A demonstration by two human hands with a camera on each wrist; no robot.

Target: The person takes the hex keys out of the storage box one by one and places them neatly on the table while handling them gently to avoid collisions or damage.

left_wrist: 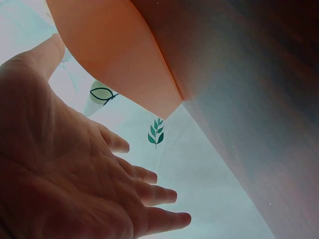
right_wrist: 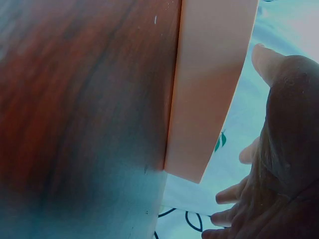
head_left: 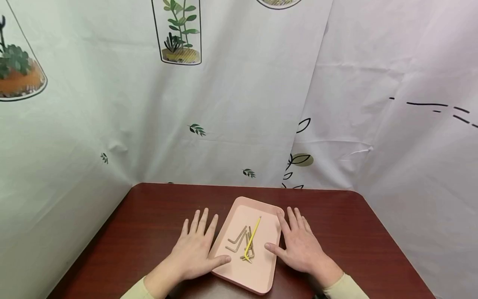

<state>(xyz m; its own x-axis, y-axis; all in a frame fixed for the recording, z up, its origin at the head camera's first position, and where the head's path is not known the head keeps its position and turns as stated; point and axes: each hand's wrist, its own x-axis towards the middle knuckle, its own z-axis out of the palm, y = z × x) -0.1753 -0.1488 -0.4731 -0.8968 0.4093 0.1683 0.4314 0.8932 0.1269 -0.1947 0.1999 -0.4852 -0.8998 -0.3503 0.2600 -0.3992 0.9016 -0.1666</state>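
A pink rectangular tray (head_left: 257,275) lies at a slant on the table between both hands. In it are several metal L-shaped hex keys (head_left: 240,235) and a longer yellow hex key (head_left: 254,236) lying across some of them. My left hand (head_left: 192,254), fingers spread and straight, hovers by the tray's left side, its thumb over the near left part. On the other side my right hand (head_left: 301,246) is spread as well, with thumb and index finger overlapping the tray's right rim. Both wrist views show the palms beside the tray's outer wall (left_wrist: 109,47), holding nothing.
The dark red-brown table (head_left: 157,220) has rounded far corners. White cloth walls (head_left: 231,104) printed with plants and leaves stand behind it and along both sides.
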